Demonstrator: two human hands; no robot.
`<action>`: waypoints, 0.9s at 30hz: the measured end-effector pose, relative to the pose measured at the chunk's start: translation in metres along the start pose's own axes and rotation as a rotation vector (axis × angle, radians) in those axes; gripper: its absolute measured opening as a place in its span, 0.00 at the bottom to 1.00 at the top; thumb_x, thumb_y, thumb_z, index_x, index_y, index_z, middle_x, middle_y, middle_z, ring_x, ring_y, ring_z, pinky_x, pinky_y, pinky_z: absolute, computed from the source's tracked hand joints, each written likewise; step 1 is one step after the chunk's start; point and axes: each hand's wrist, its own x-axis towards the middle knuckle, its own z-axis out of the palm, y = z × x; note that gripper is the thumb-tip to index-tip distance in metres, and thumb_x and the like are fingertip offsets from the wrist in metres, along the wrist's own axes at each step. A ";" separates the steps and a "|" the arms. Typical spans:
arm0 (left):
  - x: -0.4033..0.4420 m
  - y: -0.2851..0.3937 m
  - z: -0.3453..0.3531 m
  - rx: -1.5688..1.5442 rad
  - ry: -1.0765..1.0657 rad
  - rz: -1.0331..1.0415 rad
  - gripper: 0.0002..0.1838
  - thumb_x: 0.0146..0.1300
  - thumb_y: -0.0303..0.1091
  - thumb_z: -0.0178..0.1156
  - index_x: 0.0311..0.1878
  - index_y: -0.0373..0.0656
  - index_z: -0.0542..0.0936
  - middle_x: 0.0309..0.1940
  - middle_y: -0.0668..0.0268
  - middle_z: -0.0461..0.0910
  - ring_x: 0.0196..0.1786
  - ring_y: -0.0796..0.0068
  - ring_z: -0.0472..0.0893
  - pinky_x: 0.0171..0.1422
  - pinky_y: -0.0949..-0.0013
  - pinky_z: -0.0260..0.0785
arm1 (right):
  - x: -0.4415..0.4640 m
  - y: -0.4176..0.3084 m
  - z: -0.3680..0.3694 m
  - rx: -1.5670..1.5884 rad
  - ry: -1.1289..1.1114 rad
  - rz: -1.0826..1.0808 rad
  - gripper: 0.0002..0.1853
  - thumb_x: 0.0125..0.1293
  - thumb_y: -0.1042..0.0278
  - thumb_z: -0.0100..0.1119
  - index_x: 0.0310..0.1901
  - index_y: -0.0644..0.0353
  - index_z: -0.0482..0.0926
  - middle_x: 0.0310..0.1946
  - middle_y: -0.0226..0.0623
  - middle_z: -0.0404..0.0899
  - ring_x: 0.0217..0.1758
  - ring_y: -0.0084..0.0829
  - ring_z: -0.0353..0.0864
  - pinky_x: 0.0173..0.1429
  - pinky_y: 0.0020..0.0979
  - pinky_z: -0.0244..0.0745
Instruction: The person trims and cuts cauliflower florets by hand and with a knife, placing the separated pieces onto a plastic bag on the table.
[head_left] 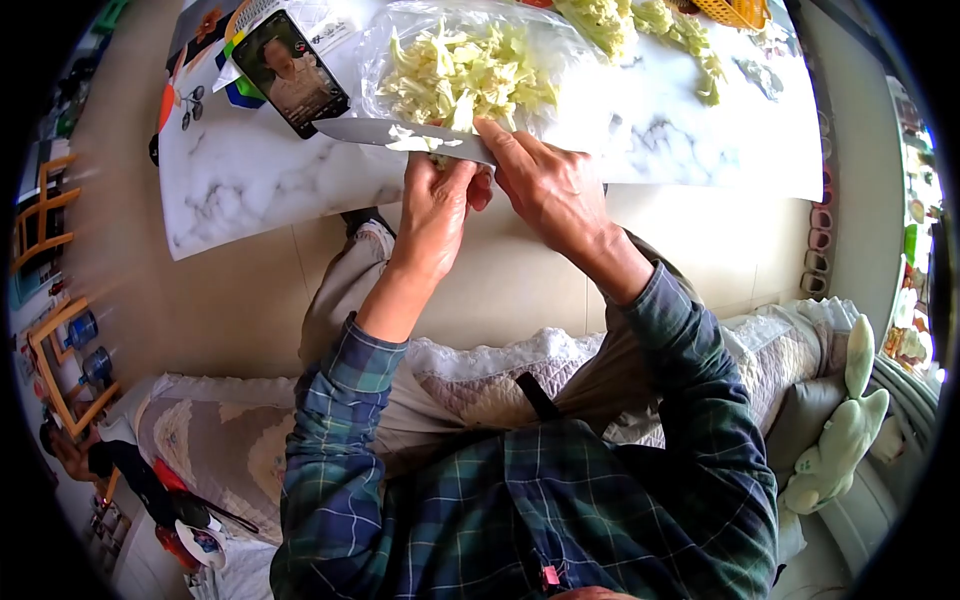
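Your right hand (552, 190) has its fingers closed on the knife (365, 131), seemingly to control the blade, which points left. Your left hand (432, 222) pinches a piece (438, 159) beneath it, probably for steadiness. Both work at the counter's (690, 145) near edge, beside the bag (585, 85), likely there to contain the heap (470, 75). You have two hands, one knife, one phone (290, 80) at left; the heap defies counting.

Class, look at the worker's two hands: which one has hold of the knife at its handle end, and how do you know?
The right hand: it closes around the end of the knife farther from the phone. The left hand is below the blade.
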 end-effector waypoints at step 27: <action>0.001 0.012 0.000 -0.055 -0.010 0.042 0.16 0.67 0.27 0.54 0.57 0.44 0.66 0.37 0.68 0.71 0.33 0.79 0.70 0.32 0.75 0.62 | 0.000 0.031 -0.005 -0.060 0.001 0.163 0.21 0.58 0.76 0.56 0.55 0.55 0.75 0.33 0.37 0.82 0.30 0.39 0.82 0.32 0.36 0.76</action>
